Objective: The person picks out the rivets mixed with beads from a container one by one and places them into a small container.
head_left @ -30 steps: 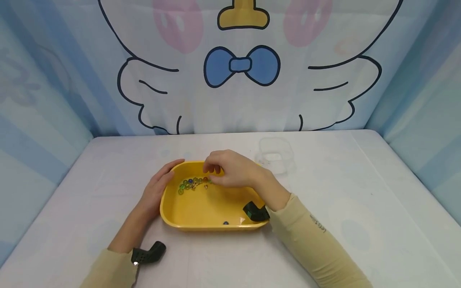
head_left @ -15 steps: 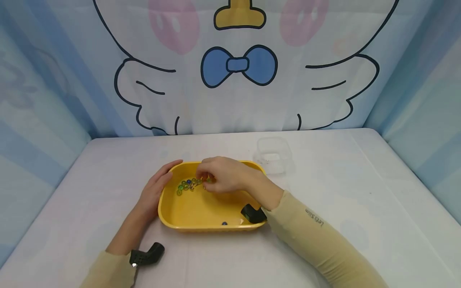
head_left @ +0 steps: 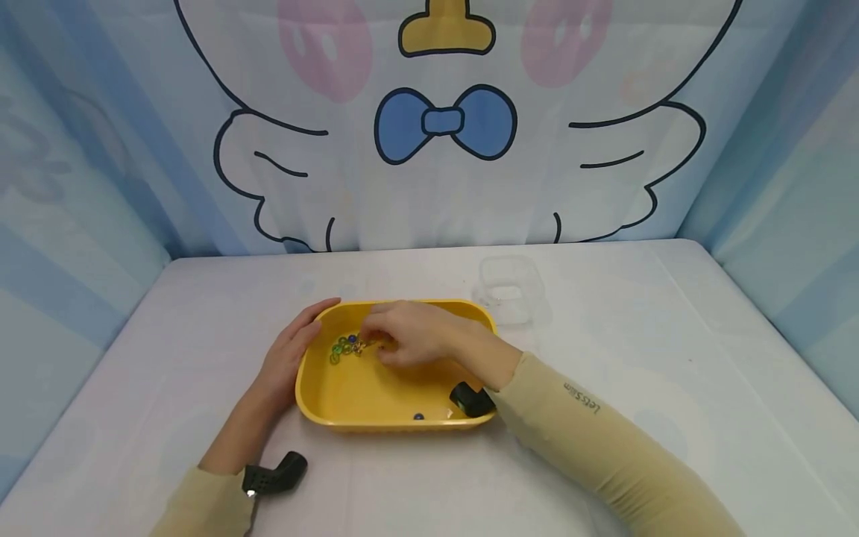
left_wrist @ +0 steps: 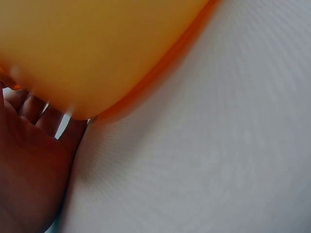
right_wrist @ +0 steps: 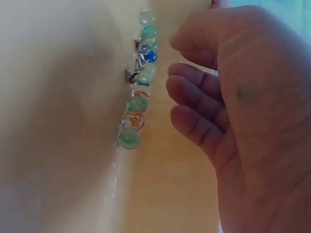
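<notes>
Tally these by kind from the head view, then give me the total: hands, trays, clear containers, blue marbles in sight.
Hands: 2 (left hand, right hand)
Trays: 1 (yellow tray)
Clear containers: 1 (clear container)
Blue marbles: 2 (far blue marble, near blue marble)
Total: 6

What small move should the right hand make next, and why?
I'd probably bring the right hand slightly closer and pinch one of the metal-looking pieces: they lie among the marbles near its fingers, it appears to grip nothing, and the left hand rests against the yellow tray.
</notes>
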A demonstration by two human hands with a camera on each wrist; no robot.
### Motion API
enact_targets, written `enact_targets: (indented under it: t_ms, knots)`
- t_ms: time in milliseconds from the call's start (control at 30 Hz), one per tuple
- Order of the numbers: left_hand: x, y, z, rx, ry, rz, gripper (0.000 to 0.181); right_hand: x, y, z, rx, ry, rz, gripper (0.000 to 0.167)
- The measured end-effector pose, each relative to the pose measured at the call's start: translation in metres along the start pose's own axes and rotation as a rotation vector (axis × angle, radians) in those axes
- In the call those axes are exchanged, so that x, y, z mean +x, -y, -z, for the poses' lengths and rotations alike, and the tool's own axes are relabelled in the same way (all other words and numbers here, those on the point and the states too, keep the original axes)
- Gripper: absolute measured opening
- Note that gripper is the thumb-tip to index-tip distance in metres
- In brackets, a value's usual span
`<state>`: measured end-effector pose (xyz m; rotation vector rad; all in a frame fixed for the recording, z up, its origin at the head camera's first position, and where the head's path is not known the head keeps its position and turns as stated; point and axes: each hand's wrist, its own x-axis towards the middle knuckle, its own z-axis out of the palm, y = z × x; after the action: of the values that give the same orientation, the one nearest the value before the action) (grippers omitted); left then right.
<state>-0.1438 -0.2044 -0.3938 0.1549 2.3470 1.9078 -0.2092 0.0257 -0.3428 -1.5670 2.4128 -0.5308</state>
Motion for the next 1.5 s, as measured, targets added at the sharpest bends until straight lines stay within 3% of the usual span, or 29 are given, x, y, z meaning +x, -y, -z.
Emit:
enact_targets:
  t_ms: [367,800,1000,1500]
  knots:
    - [-0.001,-0.001,0.0,0.012,-0.004,0.008,0.047,0.001,0.003,-0.002,-0.095,0.054,-0.071,0.021]
    - [-0.002,-0.001,0.001,0.044,-0.01,0.007,0.047,0.006,0.004,-0.006,-0.203,0.128,-0.048,0.016]
    - [-0.001,0.0,0.001,0.032,-0.008,0.008,0.047,0.01,0.003,-0.008,-0.223,0.156,-0.032,0.008]
    - [-0.001,-0.001,0.0,0.023,-0.01,-0.002,0.046,0.013,0.006,-0.008,-0.231,0.2,-0.08,0.007]
